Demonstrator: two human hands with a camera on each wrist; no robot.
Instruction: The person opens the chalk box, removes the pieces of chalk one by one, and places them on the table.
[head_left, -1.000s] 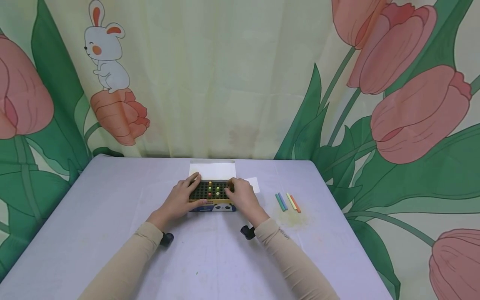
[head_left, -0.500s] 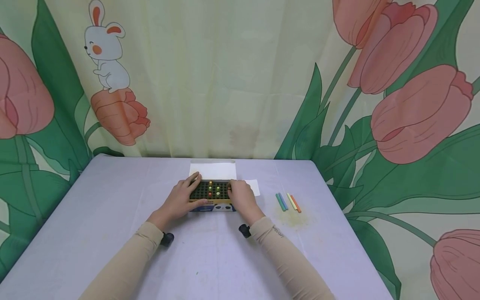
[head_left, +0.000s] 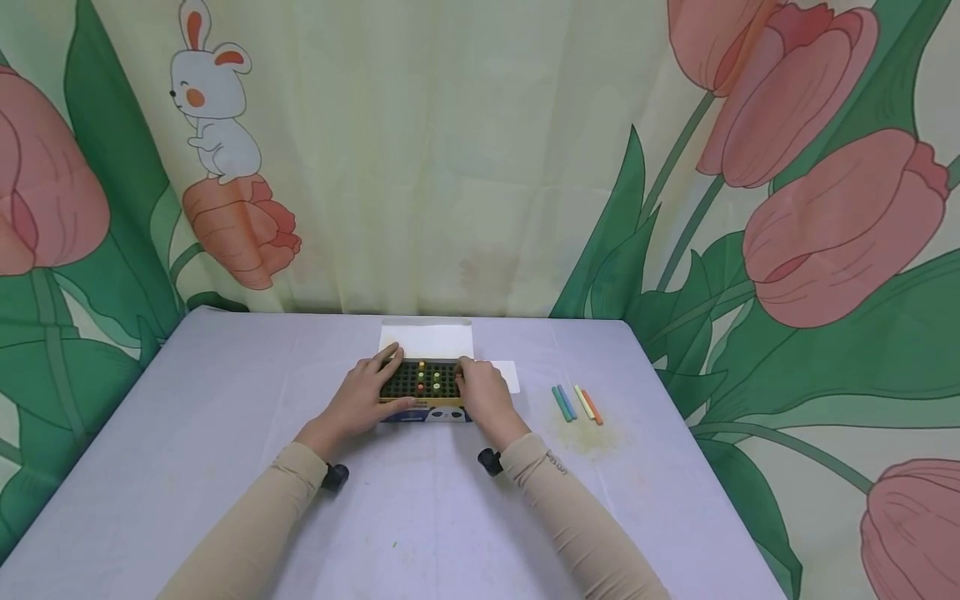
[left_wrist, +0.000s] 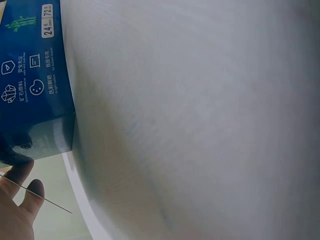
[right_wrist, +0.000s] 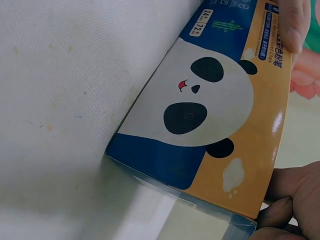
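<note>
A blue and yellow chalk box (right_wrist: 220, 170) with a panda face lies on the table, its lid flap raised behind it. Its black holder grid (head_left: 405, 385) faces up, with several coloured chalk ends (head_left: 437, 386) showing in the middle holes. My left hand (head_left: 360, 396) grips the left end, thumb along the front edge and fingers across to the back. In the left wrist view, left fingertips (left_wrist: 34, 187) show near the box's end. At the right end, my right hand (head_left: 486, 396) has curled fingers at the grid; I cannot tell what is between them.
Right of the box lie loose chalk sticks: green (head_left: 562, 403), blue (head_left: 567, 402), pale yellow (head_left: 584, 402) and orange (head_left: 592, 407). White cardboard flaps (head_left: 427, 340) stick out behind and right of the box. A white cloth covers the table (head_left: 420, 508); a printed curtain (head_left: 450, 167) hangs behind.
My right hand has shifted slightly and its fingers have drawn in at the grid's right end. The left hand and the loose chalk sticks stay put.
</note>
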